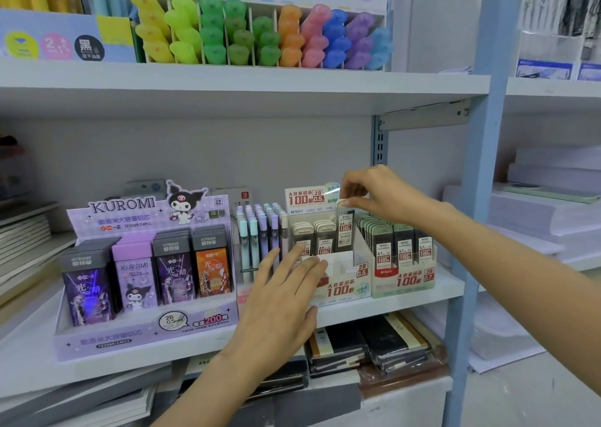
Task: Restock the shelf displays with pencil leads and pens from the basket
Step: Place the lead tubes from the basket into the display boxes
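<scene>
Bright, even light all round me, with soft shadow under the upper shelf (227, 81). The edges bow, and the highlighters (260, 32) look soft.

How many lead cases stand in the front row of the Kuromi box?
4: blue-purple case far left, lilac Kuromi case, dark purple case, orange case rightmost. More stand behind.

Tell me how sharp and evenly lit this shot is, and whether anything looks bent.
Head view: light is soft and even, with no hard shadows; the centre is sharpest, the print on the 0.5 lead box readable; the highlighters on top look soft; the wide lens tilts the blue shelf post.
</scene>
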### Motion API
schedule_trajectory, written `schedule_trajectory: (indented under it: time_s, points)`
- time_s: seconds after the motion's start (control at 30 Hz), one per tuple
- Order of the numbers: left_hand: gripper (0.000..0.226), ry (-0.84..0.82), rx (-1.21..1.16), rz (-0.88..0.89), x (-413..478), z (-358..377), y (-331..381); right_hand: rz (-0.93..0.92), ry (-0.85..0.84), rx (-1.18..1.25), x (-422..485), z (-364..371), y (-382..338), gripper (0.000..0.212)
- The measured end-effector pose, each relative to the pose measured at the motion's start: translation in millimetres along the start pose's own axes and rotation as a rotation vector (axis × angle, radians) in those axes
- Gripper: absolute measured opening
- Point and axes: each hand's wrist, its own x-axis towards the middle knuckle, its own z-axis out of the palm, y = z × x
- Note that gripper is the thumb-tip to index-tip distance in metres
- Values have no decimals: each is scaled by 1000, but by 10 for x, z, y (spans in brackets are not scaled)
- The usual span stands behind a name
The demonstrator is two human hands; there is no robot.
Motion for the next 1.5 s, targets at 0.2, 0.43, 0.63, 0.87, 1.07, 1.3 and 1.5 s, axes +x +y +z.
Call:
schedule_trajectory:
  time_s: [0.2,0.43,0.63,0.87,1.07,1.3,1.5]
  points:
    - [64,2,10,4,2,-9,-1,33,-119,-128,-40,152,62,9]
    - [66,13,40,15,8,-15,0,49,-44,-102,30,172,-2,29]
    - [67,8,47,9,1,-10,3,88,-110,-86,-72,227,-46,32]
    - [67,-20,40,1,8,-11,10,-45,-156,-41,-131,417,-430,50]
    - [68,-21,40,-2,5,-24,17,-59,-189,-16,-241,453,-527,45]
    - [60,40,-49,-85,138,-2,183,81,263,108,-821,-104,62,50]
    - [73,8,-184,-164,555,94,514,448,123,405,-1322,118,441,96]
